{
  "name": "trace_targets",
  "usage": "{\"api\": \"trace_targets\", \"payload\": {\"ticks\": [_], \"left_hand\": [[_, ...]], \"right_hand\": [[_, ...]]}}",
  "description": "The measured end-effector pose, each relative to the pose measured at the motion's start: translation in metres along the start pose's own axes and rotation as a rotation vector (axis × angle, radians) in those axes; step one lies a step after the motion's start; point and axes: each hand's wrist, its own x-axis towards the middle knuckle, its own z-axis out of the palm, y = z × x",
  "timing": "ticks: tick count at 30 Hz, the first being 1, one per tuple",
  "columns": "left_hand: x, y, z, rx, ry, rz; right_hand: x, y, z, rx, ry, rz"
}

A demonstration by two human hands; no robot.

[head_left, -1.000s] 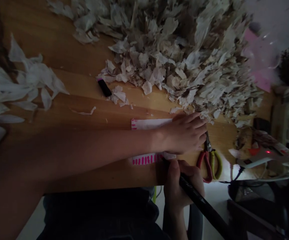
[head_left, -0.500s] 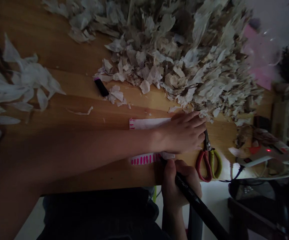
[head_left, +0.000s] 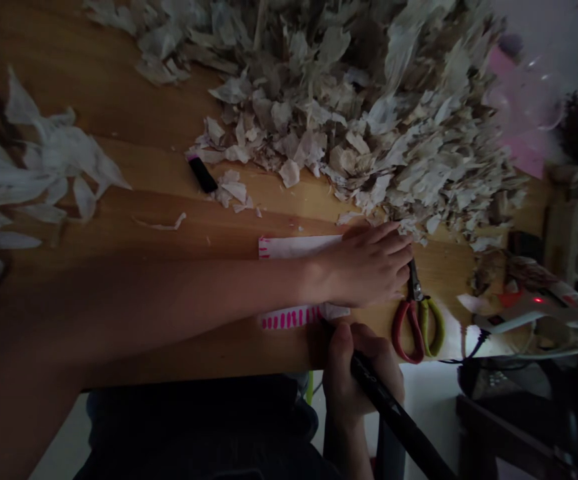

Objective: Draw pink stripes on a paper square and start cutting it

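My left hand (head_left: 371, 267) lies palm down across a white sheet of paper (head_left: 296, 247), fingers stretched toward the scissors. The hand and forearm hide the paper's middle. Short pink stripes run along the near edge of the sheet, and a few marks show at its far left corner. Held in my right hand (head_left: 363, 373) is a black marker (head_left: 393, 417), its tip at the right end of the row of stripes. Scissors (head_left: 417, 291) with one red and one yellow-green handle lie just right of my left fingertips.
A black marker cap (head_left: 202, 175) rests on the wooden table (head_left: 119, 233). Behind it spreads a big heap of pale, dry, papery flakes (head_left: 319, 113). White petal-like pieces (head_left: 63, 160) lie at left. A power strip (head_left: 516, 313) with cords sits at right, by the table's near edge.
The marker tip has shifted slightly toward the near edge of the paper, and a pink stripe shows more clearly beside it. My left hand stays in place.
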Motion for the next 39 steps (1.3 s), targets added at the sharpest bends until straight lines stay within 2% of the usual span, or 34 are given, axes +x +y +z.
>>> {"api": "trace_targets", "payload": {"ticks": [8,13,17,22,32,39], "left_hand": [[0.001,0.000,0.005,0.005,0.022,0.011],[0.001,0.000,0.007,0.009,0.038,0.011],[0.001,0.000,0.005,-0.008,0.017,0.003],[0.002,-0.001,0.003,-0.034,-0.010,-0.003],[0.004,0.003,0.004,0.008,-0.031,-0.038],[0.002,0.000,0.006,-0.007,0.011,0.001]], "right_hand": [[0.000,0.003,-0.004,0.036,0.002,-0.069],[0.001,0.000,-0.006,0.061,-0.029,-0.028],[-0.002,0.002,-0.007,0.077,0.006,-0.041],[-0.002,0.006,-0.010,0.144,0.018,0.013],[0.019,0.002,0.009,0.225,0.042,-0.021],[0.018,0.001,0.008,0.217,0.044,-0.025]]}}
